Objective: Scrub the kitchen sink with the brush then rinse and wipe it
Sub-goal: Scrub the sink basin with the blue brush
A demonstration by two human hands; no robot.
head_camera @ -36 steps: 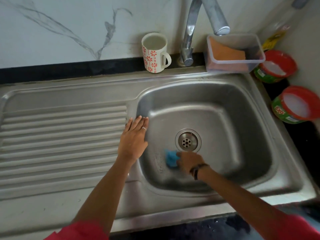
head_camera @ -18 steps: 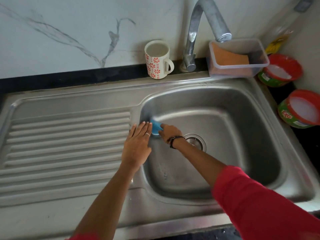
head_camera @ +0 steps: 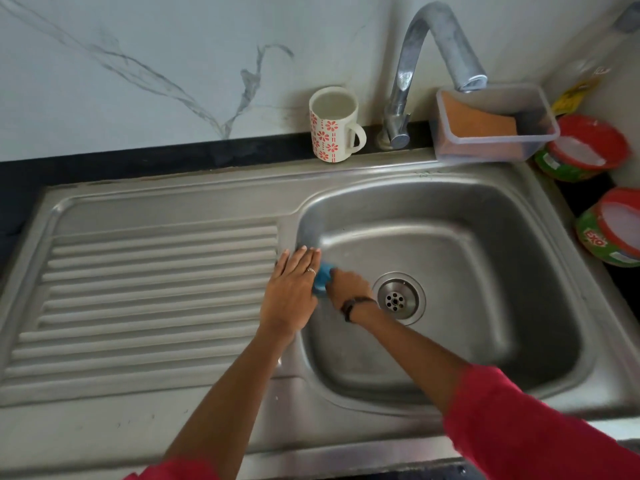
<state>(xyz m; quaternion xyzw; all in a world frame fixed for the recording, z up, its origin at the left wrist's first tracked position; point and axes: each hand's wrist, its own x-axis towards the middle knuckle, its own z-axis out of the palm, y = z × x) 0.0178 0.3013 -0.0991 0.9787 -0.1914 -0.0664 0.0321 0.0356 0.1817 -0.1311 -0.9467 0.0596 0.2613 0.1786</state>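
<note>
A steel sink [head_camera: 540,271] has a ribbed drainboard [head_camera: 149,306] on its left and a round drain [head_camera: 398,298] in the basin floor. My left hand [head_camera: 291,292] rests flat, fingers straight, on the rim between drainboard and basin. Inside the basin my right hand [head_camera: 348,285] grips a small blue scrubbing brush [head_camera: 322,277] and presses it against the left wall, just beside my left hand. Most of the brush is hidden by my fingers. The chrome tap [head_camera: 415,64] arches over the back of the basin and no water runs from it.
A white mug with red flowers [head_camera: 334,124] stands left of the tap base. A clear plastic box holding an orange sponge [head_camera: 491,123] sits on the back right rim. Two red-rimmed green tubs [head_camera: 581,150] [head_camera: 613,226] stand on the dark counter at right.
My right hand swept the blue brush from the basin floor near the drain up to the left wall, and now sits slightly lower on it. My left hand stayed on the rim.
</note>
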